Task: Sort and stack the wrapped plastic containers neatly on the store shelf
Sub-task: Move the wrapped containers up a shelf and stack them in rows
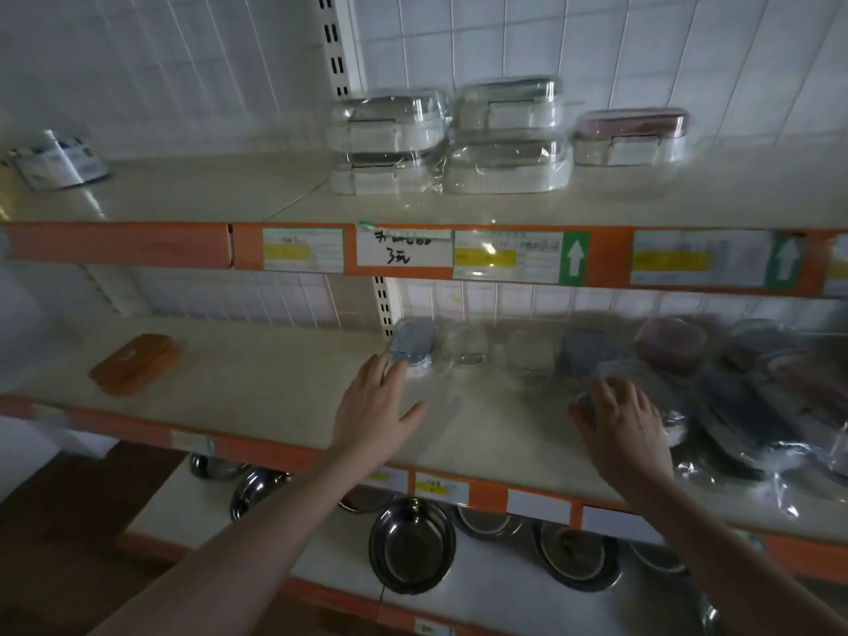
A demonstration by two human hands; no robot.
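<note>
Wrapped plastic containers stand on two shelves. On the upper shelf are two stacks of two clear containers and a single pink-lidded container to their right. On the middle shelf, a small blue-lidded container sits by the upright, and my left hand is spread open with its fingertips at that container. My right hand rests on a grey-lidded wrapped container in a loose pile of dark and red-lidded containers; whether it grips is unclear.
An orange flat case lies on the middle shelf at left. A folded leaflet sits on the upper shelf at far left. Steel bowls fill the lowest shelf. Orange price rails front each shelf.
</note>
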